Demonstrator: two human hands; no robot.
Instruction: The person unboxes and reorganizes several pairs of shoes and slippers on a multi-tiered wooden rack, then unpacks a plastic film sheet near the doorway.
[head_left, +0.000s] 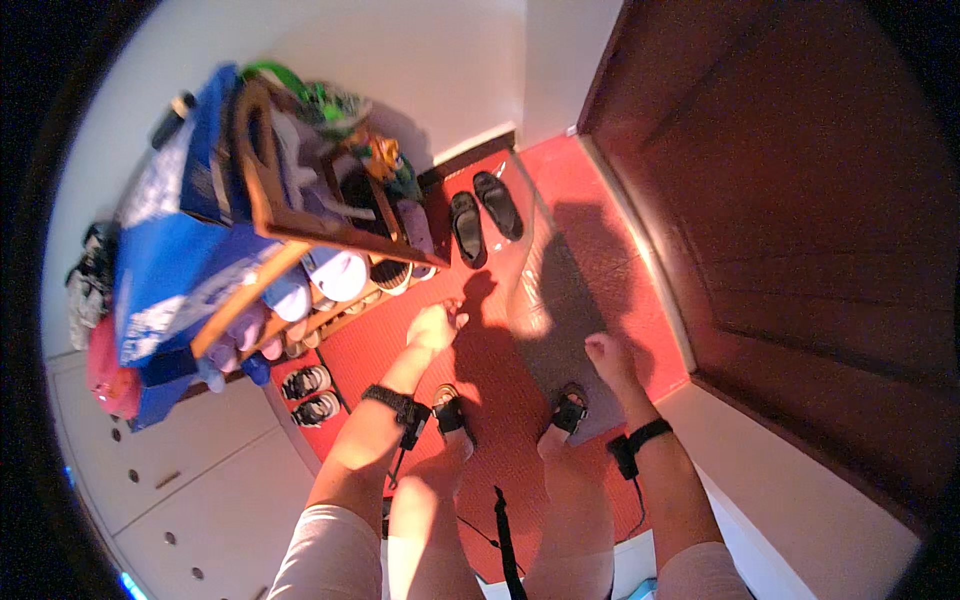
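Observation:
My left hand (436, 324) hangs in the air over the red floor mat (397, 334), near the lower right end of a wooden shoe rack (337, 235). Its fingers are partly curled, and whether it holds anything cannot be told. My right hand (609, 358) is above the grey mat (574, 337) with its fingers curled; their inner side is hidden. A pair of black shoes (484, 217) lies beyond both hands by the wall. Slippers and shoes, among them a white one (337, 274), fill the rack. I wear dark sandals (570, 409) on my feet.
A large blue bag (176, 240) and a green bag (326, 101) are on top of the rack. Black-and-white sandals (309, 394) stand on the floor beside it. A white cabinet (202, 480) is at the lower left. A dark reddish-brown door (795, 225) rises at the right behind a threshold.

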